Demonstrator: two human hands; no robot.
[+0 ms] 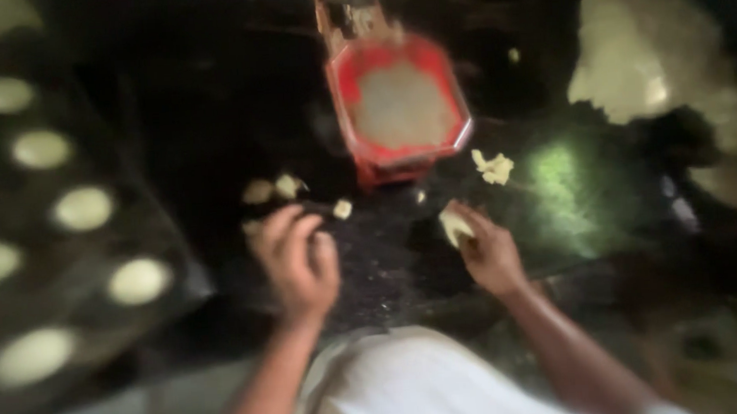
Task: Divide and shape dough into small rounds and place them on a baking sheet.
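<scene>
Seen from above and blurred by motion, the right hand [488, 251] is closed around a pale piece of dough [455, 225], which shows between its fingertips and thumb, just above the dark table [387, 264]. The left hand [298, 264] hovers low over the same table with its fingers curled loosely inward; the blur hides whether it holds anything. Just beyond its fingertips lie a few small dough scraps [272, 189], and one more small bit [343, 208] sits between the two hands.

A little past the right hand rests a ragged dough lump [493, 167]. Between the hands and further away stands a red eight-sided tray [357, 145] with a pale, floury inside. To its right, well apart, a large mound of dough [643, 54] fills the upper right corner.

Along the left edge lies a dark baking sheet [100, 318] carrying rows of flat, round dough discs [81, 208], each set apart from its neighbours. At the bottom, a white garment [409, 379] on the person's lap sits between the two bare forearms.
</scene>
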